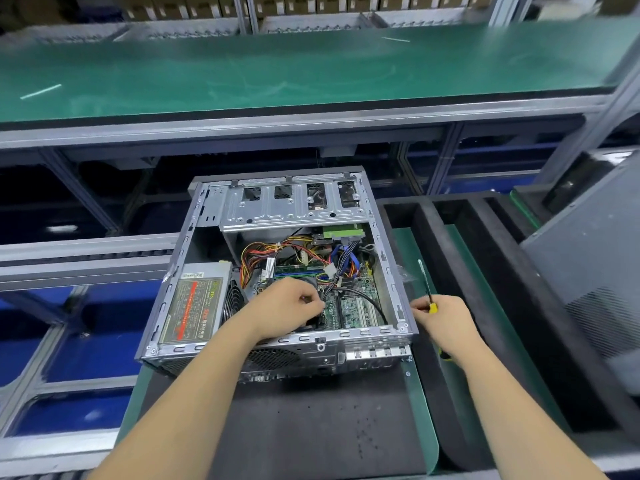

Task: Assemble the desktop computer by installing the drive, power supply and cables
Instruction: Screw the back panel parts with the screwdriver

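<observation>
An open grey computer case (390, 271) lies on a dark mat. The power supply (194, 303) sits in its left side, and the metal drive cage (287, 209) spans the far end. Coloured power cables (263, 254) and blue data cables (349, 258) run over the green motherboard (356, 303). My left hand (287, 306) reaches inside the case and pinches a black cable (363, 296) at the motherboard. My right hand (443, 323) rests at the case's right wall, gripping a screwdriver (426, 285) with a yellow and black handle, its shaft pointing away from me.
A dark foam tray (467, 271) with long slots stands right of the case. A grey side panel (595, 271) leans at the far right. A green-topped shelf (311, 71) spans above. Conveyor rails (86, 258) and blue bins (86, 341) lie to the left.
</observation>
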`<state>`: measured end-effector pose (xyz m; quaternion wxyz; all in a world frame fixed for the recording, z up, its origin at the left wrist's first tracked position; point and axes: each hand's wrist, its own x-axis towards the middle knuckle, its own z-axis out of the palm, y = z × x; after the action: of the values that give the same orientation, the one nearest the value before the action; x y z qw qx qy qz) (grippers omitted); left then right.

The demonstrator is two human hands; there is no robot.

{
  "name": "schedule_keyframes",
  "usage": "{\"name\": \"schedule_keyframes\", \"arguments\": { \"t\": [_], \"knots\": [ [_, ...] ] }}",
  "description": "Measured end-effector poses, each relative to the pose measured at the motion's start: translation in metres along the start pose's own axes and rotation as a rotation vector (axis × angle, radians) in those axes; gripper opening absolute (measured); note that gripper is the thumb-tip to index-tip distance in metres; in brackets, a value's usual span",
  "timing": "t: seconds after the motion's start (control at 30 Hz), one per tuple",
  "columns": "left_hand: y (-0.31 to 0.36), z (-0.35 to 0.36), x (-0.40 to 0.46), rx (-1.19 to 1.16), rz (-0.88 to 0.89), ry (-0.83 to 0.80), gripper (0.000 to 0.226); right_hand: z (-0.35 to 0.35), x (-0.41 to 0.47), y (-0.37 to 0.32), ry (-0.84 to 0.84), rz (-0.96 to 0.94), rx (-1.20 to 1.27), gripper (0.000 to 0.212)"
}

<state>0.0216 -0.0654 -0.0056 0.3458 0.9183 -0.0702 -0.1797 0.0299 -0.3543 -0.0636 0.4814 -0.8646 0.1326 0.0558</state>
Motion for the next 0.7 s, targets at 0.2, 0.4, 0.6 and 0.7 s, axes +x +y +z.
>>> {"name": "schedule_keyframes", "arguments": {
  "t": [0.2, 0.4, 0.6, 0.7],
  "knots": [
    [-0.003, -0.002, -0.002, -0.153, 0.115, 0.004, 0.013, -0.011, -0.015, -0.072, 0.140, -0.180, 0.332, 0.010],
    [-0.006, -0.005, -0.003, -0.341, 0.098, 0.094, 0.008, 0.041, -0.019, -0.137, -0.395, -0.127, 0.084, 0.004],
    [-0.009, -0.006, -0.007, -0.296, 0.055, 0.139, 0.011, 0.068, -0.014, -0.125, -0.461, -0.046, 0.191, 0.006],
    [-0.009, -0.007, -0.008, -0.314, 0.037, 0.137, 0.012, 0.071, -0.014, -0.117, -0.485, -0.016, 0.289, 0.002]
  ]
}}
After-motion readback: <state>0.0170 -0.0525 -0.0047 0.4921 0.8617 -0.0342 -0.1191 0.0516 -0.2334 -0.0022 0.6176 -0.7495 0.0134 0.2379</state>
